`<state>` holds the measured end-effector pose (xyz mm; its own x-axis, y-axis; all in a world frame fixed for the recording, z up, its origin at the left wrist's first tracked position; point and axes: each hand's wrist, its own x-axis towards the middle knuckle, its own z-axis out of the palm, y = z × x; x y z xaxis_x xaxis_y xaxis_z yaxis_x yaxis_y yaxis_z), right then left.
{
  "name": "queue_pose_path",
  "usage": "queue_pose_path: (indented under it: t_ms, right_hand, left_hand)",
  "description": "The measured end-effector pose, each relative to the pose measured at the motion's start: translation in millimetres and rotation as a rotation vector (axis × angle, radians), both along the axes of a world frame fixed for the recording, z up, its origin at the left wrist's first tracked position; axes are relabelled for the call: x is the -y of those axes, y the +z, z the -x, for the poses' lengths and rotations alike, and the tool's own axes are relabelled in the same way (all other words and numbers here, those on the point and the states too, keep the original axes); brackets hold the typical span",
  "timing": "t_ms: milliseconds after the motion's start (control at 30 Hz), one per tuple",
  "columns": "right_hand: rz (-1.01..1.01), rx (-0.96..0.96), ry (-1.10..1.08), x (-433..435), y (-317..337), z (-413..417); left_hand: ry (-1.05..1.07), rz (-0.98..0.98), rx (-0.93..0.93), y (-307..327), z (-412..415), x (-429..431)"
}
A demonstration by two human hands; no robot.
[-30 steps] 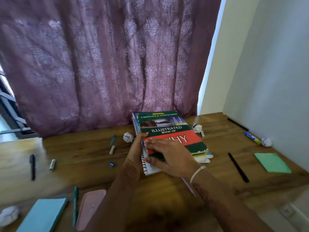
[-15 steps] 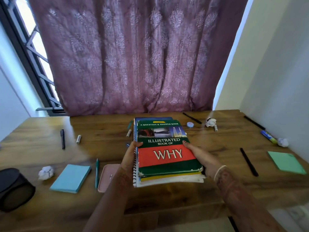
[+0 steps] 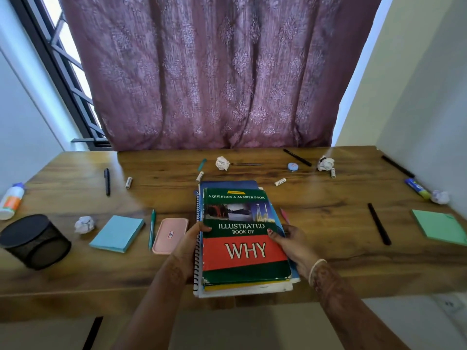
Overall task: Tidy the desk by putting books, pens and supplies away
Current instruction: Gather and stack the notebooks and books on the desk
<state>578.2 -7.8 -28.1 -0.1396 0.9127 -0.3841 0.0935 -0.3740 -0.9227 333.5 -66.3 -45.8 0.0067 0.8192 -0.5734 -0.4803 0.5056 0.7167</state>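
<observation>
- Wood-grain table (image 3: 328, 205) with a purple curtain (image 3: 214, 84) hanging behind its far edge.
- At the middle of the front edge: stack of books (image 3: 245, 248). A green-and-red cover reading "WHY" lies on top, with a spiral notebook and others below. Cannot tell whether the stack rests on the wood or is raised off it.
- On the stack's left side, the left hand (image 3: 188, 248) grips at the spiral binding. Thumb is curled onto the top cover; fingers are hidden underneath.
- On the stack's right side, the right hand (image 3: 294, 246) holds likewise, thumb on the cover. A pale bangle sits at the wrist.
- Along the front, left of the stack: pink case (image 3: 170, 234) just beside the left hand, then teal pen (image 3: 152, 228), blue notepad (image 3: 117, 233) and paper ball (image 3: 84, 224). Black mesh holder (image 3: 35, 242) stands near the left edge.
- Glue bottle (image 3: 11, 200) lies at the left edge.
- Right of the stack: black pen (image 3: 379, 227), well apart from it, and green notepad (image 3: 438, 227) near the right edge.
- Toward the far edge: second paper ball (image 3: 222, 163), small white tube (image 3: 279, 182), round blue tin (image 3: 292, 166).
</observation>
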Motion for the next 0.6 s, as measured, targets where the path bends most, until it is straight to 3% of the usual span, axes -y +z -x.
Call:
queue_pose_path:
  t_ms: [233,400,600]
  right_hand:
    - [-0.029,0.068,-0.029,-13,-8,6]
    - [-0.068,0.101,-0.057,-24,-10,8]
    - [-0.186,0.304,-0.059,-34,-14,12]
  left_hand:
    - [0.1,-0.02,-0.135,-3,6,-11]
    - [0.062,-0.08,-0.224,4,5,-24]
    - [-0.002,-0.104,-0.422,11,3,-42]
